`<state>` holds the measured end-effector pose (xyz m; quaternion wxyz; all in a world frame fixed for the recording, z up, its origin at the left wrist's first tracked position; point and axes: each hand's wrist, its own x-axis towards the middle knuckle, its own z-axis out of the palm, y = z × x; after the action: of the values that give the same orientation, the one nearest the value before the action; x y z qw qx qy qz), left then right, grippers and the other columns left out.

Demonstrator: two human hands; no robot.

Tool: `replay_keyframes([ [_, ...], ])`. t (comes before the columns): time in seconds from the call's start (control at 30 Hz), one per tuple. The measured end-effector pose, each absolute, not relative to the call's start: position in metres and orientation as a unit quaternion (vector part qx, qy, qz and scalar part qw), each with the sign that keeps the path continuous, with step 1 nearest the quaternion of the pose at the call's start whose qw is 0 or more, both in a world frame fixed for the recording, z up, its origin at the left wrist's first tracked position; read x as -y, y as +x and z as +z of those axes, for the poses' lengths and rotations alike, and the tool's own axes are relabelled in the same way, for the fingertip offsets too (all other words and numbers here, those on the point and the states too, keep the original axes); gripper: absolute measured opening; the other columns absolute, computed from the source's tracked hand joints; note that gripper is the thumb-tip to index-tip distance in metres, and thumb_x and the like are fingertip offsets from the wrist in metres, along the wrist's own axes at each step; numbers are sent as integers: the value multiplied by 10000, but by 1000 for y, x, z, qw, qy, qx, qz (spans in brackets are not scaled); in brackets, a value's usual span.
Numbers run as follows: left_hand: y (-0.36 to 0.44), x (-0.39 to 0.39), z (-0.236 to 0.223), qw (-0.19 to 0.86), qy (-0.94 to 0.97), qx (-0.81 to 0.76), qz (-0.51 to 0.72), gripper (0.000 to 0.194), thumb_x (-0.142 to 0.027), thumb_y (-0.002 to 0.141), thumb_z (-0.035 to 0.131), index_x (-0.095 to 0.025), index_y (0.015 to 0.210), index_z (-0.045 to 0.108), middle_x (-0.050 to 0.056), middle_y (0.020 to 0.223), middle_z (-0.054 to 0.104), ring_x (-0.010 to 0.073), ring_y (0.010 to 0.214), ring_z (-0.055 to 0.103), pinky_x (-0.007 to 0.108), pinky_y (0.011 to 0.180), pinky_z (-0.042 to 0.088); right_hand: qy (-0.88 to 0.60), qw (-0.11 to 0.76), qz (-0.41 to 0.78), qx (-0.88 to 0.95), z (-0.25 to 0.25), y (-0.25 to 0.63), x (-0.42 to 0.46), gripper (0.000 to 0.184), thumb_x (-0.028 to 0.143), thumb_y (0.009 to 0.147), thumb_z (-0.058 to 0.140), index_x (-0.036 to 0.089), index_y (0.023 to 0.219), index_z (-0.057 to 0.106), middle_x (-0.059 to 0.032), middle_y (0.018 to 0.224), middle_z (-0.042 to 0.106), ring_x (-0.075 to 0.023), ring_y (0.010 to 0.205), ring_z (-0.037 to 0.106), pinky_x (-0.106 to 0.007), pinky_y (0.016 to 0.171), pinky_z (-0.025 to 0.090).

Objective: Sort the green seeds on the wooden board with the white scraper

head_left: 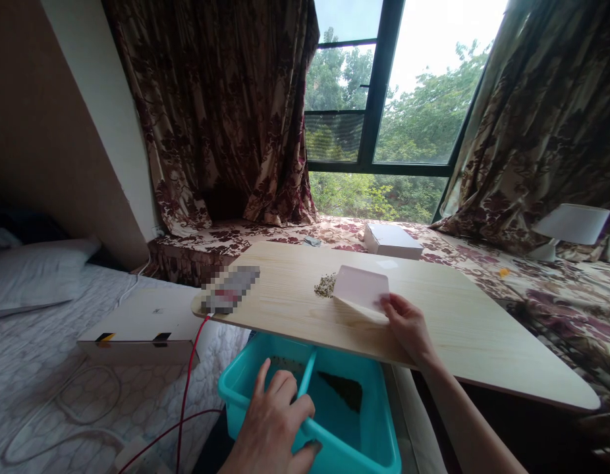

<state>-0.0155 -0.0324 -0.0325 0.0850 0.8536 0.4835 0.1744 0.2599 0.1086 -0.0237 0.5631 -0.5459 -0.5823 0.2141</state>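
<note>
We list one card [360, 284], tilted over the tabletop [463, 332], just beside one heap of grains [325, 286]; one two-part bin [354, 452]. Our right hand [406, 321] pinches the card's edge; our left hand [276, 418] spreads its fingers over the bin, contact uncertain.

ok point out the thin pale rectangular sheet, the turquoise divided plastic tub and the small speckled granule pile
Thin pale rectangular sheet [360, 287], head view, middle of its face
Turquoise divided plastic tub [381, 415], head view, right wall
Small speckled granule pile [325, 286], head view, its middle
</note>
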Motion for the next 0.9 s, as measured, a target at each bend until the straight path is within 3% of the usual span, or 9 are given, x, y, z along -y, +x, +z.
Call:
replay_keyframes([
  [0.9,-15,33,-41,44,835,-491,244,238,-158,607,687,-248,769,537,-39,812,518,211,908,521,573,1076,152,-512,573,243,591,-25,257,-117,345,489,735,626,174,855,700,-80,852,750,-233,794,689,-359,748,535],
])
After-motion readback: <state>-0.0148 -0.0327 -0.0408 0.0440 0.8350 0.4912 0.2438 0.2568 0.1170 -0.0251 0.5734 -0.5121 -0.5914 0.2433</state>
